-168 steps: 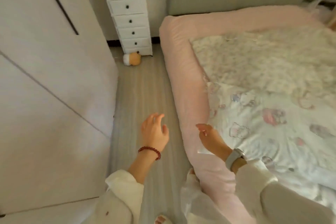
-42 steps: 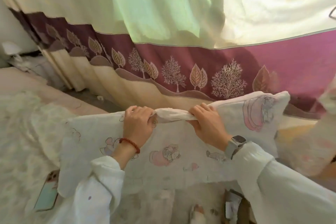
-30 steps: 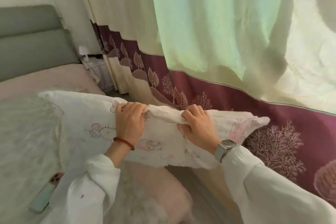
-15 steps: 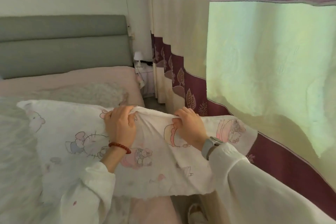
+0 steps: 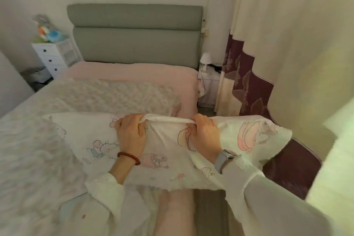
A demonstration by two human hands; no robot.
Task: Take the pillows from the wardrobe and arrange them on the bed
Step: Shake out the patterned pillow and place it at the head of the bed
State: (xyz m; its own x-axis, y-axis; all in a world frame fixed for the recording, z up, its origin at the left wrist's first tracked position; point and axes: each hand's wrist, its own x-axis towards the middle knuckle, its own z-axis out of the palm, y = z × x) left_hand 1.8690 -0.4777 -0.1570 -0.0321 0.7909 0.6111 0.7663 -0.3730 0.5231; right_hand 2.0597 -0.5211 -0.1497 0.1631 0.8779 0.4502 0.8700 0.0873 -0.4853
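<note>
A white pillow [image 5: 92, 140] printed with pink cartoon figures is held flat in front of me, above the right edge of the bed [image 5: 134, 72]. My left hand [image 5: 131, 134] and my right hand [image 5: 206, 136] both grip its far long edge, about a hand's width apart, bunching the cloth. The pillow's left part hangs over the bedcover; its right end sticks out past the bed toward the curtain. The bed has a pink sheet, a fluffy pale blanket [image 5: 115, 96] and a grey headboard [image 5: 136, 34]. The wardrobe is out of view.
A cream and maroon curtain [image 5: 277, 63] hangs close on the right. A small white lamp [image 5: 206, 59] stands on a nightstand in the gap beside the headboard. A white drawer unit [image 5: 53, 55] with plush toys on top stands at the far left.
My view has swung left from the curtain to the head of the bed. Both hands keep the same grip on the pillow, which has travelled with me toward the headboard.
</note>
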